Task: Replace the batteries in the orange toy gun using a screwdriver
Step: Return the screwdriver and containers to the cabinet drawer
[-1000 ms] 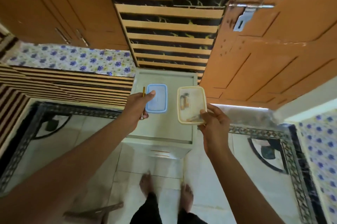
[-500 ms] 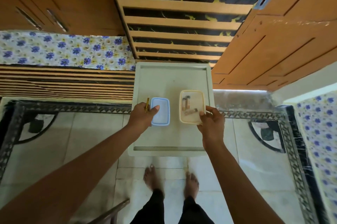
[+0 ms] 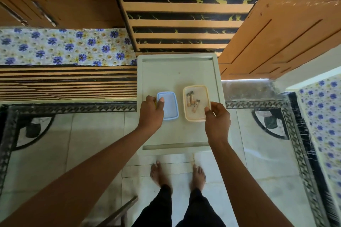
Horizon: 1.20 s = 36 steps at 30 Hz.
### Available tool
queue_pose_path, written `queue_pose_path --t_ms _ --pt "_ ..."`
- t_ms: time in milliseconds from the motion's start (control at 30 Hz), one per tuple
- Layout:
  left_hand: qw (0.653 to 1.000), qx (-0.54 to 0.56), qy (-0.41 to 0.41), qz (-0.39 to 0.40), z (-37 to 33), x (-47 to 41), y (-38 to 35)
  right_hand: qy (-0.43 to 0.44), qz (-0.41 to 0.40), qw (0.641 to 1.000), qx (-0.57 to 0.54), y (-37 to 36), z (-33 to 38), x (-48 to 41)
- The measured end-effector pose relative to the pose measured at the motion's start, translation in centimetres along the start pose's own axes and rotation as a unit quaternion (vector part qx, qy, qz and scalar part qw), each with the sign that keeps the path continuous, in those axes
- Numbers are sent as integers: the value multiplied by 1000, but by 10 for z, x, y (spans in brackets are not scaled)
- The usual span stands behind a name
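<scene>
My right hand (image 3: 217,119) pinches the cream plastic box (image 3: 201,95) by its corner, my left hand (image 3: 150,114) grips the blue plastic lid (image 3: 169,105) beside it; I'd lower both level.

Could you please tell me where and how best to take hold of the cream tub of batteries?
Take the cream tub by its rim at the near right corner, coming from the near right, thumb over the rim and fingers outside the wall. It lies flat and open on the table with batteries loose inside, so probably keep it level. The right hand pinches that corner.
</scene>
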<state>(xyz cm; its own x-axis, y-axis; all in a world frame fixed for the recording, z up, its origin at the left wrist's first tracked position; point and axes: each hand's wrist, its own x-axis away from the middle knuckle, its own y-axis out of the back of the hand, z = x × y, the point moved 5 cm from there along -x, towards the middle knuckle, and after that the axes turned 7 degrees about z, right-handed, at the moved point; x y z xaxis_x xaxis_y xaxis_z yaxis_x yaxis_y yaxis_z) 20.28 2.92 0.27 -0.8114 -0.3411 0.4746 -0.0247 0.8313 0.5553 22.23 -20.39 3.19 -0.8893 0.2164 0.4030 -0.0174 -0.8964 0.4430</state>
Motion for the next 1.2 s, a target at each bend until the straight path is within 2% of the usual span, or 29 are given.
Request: queue_pose_path --t_ms 233,433,500,600,767,1200 --pt "998 -43 13 -32 8 7 11 7 0 1000 24 4 0 2" --pt "992 -74 5 -101 4 13 28 11 -9 999 29 7 2 3" --pt "987 -116 3 -113 3 12 33 15 -14 999 31 8 1 4" --pt "981 -168 -2 -94 4 8 35 22 -15 999 35 8 0 5" --pt "979 -190 -35 -62 2 8 31 28 -11 999 42 9 -6 5" --pt "983 -132 -110 -55 24 32 30 31 -8 999 1 31 -34 39"
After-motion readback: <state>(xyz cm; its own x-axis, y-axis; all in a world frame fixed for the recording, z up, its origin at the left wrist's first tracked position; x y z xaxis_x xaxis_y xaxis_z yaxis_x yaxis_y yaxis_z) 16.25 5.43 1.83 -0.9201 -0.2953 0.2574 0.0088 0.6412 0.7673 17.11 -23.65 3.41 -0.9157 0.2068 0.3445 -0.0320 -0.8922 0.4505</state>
